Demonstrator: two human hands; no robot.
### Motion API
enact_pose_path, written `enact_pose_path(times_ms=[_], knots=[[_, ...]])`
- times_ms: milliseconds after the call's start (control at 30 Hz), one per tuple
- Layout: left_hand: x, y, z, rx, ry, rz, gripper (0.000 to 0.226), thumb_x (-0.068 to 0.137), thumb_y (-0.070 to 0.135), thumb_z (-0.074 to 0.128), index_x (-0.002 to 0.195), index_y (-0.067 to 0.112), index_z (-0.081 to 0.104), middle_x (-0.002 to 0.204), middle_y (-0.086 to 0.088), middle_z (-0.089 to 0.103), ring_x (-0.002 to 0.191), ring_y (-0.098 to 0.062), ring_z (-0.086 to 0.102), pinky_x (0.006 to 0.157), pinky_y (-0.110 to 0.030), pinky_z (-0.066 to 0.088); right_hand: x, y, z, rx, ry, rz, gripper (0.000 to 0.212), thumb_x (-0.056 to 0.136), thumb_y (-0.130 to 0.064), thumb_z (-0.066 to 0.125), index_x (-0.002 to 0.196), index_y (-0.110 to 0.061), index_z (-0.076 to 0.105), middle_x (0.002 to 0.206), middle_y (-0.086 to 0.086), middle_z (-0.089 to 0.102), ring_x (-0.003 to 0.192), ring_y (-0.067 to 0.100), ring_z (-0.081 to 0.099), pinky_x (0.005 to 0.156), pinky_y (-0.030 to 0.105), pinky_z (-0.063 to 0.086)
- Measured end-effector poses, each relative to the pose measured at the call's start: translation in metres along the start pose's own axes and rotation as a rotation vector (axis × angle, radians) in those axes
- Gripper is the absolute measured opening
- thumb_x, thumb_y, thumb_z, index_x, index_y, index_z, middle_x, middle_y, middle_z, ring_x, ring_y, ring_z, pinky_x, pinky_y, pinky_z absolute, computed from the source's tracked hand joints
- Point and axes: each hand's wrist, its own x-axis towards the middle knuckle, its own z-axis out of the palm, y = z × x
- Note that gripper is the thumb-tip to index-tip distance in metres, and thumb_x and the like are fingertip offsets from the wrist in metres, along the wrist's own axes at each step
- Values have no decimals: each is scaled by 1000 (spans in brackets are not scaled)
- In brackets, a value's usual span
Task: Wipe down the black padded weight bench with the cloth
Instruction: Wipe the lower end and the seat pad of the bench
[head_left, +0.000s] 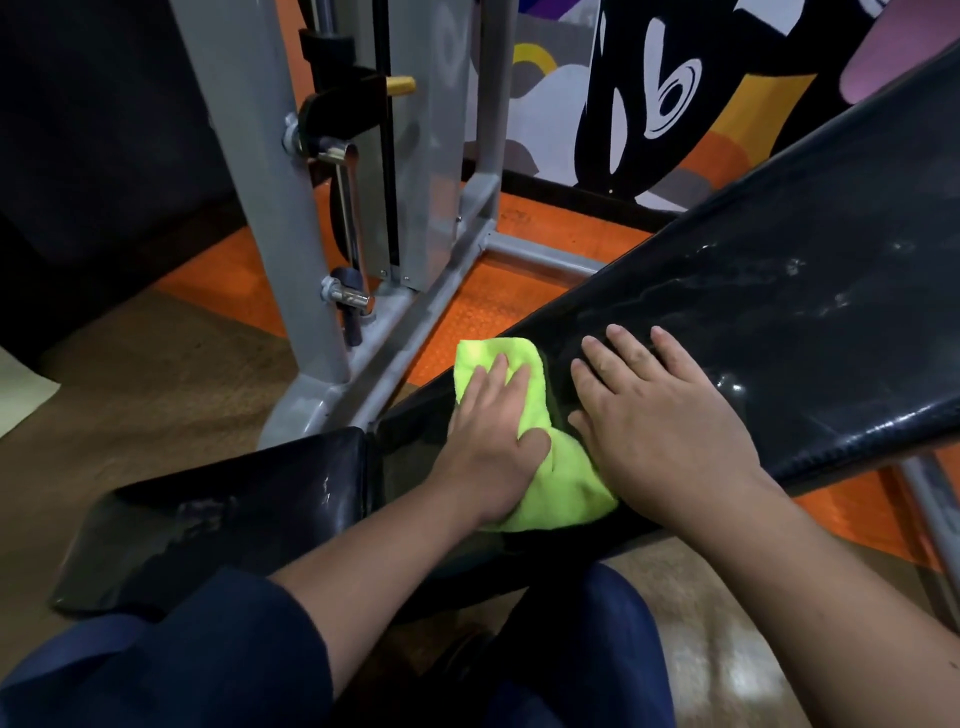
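The black padded weight bench slopes up to the right, with its flat seat pad at lower left. A lime-green cloth lies on the lower end of the inclined pad, near the gap between the two pads. My left hand presses flat on the cloth with straight fingers. My right hand rests flat on the bare pad just right of the cloth, its thumb side touching the cloth's edge. White smears show on the pad's upper part.
A grey steel machine frame with chrome pins stands close behind the bench at left. Orange rubber flooring lies under it, brown floor at left. A painted wall is at the back. My knees are below the bench.
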Motion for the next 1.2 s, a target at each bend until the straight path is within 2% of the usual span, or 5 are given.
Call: enact_pose_path(times_ms=[300,800,933,1067,1200], knots=[[5,1,9,-64,107,-27,72,92,55,37,154,27,15,163,8,-2,147,-12,-14,119,-41,3,-3,-1,1,-15,13,7,64,100,-44,22,143,-7,52,154,14,44,147,31,33,121,53,19],[35,3,-7,-39,128,-41,62,97,36,44,153,24,21,163,3,7,149,-17,-4,118,-37,5,-3,0,3,20,60,-5,62,101,-40,22,139,-4,56,149,17,49,144,34,39,119,55,24],[27,-8,-5,-26,87,73,62,98,38,43,154,26,18,163,6,5,148,-12,-6,117,-34,4,-6,0,4,20,61,-14,62,102,-40,22,140,-4,54,150,17,48,145,34,37,120,55,23],[49,-6,-12,-29,109,-69,64,98,43,43,154,25,19,163,4,6,149,-17,-3,119,-38,5,-5,2,3,34,69,-26,59,102,-37,25,140,-3,54,150,18,48,145,35,37,120,55,23],[40,-6,-7,-26,88,48,64,98,43,42,154,26,16,163,5,4,149,-14,-6,117,-35,3,-8,2,4,24,66,-33,60,101,-36,23,143,-4,51,152,18,45,146,35,34,121,55,20]])
